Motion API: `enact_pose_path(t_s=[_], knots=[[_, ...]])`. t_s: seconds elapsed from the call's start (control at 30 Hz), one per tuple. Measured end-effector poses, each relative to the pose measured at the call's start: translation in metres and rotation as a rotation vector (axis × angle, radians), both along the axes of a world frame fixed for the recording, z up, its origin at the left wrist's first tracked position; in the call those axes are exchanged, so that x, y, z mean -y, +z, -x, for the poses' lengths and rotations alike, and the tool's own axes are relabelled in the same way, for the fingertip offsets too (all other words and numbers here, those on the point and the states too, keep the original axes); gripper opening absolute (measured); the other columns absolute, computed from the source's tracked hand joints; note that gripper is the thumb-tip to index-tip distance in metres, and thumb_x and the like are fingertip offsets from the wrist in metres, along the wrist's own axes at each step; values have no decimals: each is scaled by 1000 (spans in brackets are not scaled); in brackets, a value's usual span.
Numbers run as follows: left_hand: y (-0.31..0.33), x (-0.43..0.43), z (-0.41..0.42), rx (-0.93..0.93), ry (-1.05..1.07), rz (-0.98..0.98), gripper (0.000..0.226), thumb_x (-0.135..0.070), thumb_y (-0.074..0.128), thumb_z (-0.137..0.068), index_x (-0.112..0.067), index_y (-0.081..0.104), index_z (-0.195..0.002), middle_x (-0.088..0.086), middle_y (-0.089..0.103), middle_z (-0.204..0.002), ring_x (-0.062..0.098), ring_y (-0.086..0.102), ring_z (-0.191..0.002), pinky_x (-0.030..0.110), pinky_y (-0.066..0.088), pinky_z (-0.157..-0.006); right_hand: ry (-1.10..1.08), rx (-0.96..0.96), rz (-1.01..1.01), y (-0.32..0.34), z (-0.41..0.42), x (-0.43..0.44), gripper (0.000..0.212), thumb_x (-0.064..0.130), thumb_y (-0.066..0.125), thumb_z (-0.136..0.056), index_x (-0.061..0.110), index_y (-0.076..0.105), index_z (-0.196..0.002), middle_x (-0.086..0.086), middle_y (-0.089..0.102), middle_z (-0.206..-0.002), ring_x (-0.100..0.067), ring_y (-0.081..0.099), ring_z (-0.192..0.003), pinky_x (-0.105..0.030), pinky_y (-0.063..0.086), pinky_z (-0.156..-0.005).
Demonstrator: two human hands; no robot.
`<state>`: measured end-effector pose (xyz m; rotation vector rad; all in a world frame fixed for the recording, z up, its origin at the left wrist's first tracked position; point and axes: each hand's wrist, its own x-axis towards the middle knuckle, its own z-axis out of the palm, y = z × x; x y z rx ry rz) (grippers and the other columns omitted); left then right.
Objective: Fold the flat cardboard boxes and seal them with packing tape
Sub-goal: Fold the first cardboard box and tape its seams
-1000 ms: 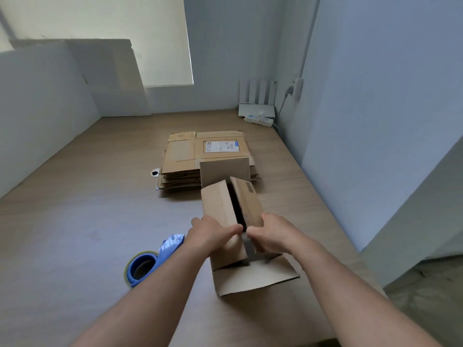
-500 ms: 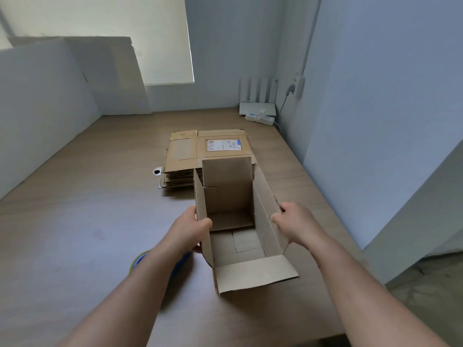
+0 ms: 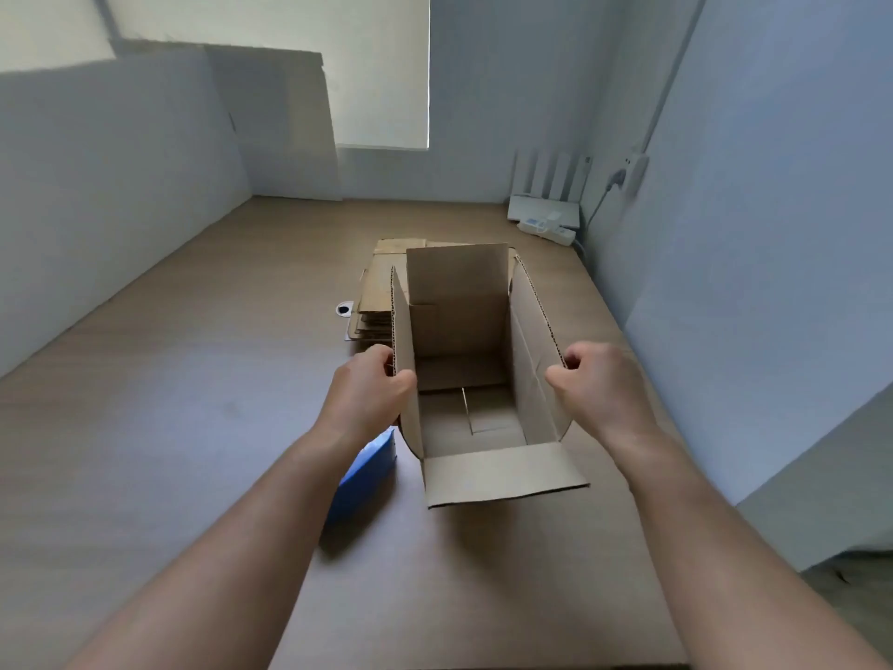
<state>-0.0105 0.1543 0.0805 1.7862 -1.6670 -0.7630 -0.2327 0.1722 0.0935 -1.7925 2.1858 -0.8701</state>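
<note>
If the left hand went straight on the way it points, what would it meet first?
Probably the stack of flat boxes beyond it; the left hand grips the left wall of the open box. Height unclear, so it might pass over.

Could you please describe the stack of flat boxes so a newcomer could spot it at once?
On the wooden table, find the open box held by the left hand and right hand. Just behind it, partly hidden, lies the stack of flat boxes. Unlike the upright open box, it is layered and lies flat.
</note>
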Motion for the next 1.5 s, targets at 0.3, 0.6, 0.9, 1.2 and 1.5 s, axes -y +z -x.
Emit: enact_pose_path(t_s=[0.3,0.6,0.9,1.2,1.5], knots=[[30,-46,-18,-30,300,100,16,-17,51,-83,-5,60,-86,12,61,-77,30,57,-74,39,52,-69,341,81,153,21,-19,6,37,15,54,-79,13,33,-49,-2,30,-48,-18,28,-49,-33,23,-48],[24,-155,-60,-1,667,103,11,-17,54,-83,-7,60,-86,-1,54,-61,19,55,-60,34,48,-66,645,240,184,9,-86,-12,37,33,47,-69,4,70,-72,-16,66,-69,-33,59,-74,-41,50,-70],[22,-268,-119,84,1012,122,9,-21,57,-86,-12,60,-85,-5,46,-57,18,43,-60,29,32,-54,982,320,48,4,-194,-71,36,32,44,-66,5,67,-67,-14,54,-57,-36,57,-66,-39,51,-62],[17,-357,-204,43,1261,124,16,-22,53,-87,-8,61,-90,2,51,-63,21,43,-61,31,31,-56,1227,258,34,2,-324,-127,24,12,54,-77,2,48,-56,-9,32,-51,-21,26,-57,-32,25,-52],[8,-430,-306,108,1426,106,22,-24,49,-92,-9,58,-105,-5,43,-62,12,38,-55,26,25,-48,1430,232,-17,4,-461,-189,32,12,52,-80,10,37,-52,-8,27,-53,-18,22,-57,-31,20,-49]])
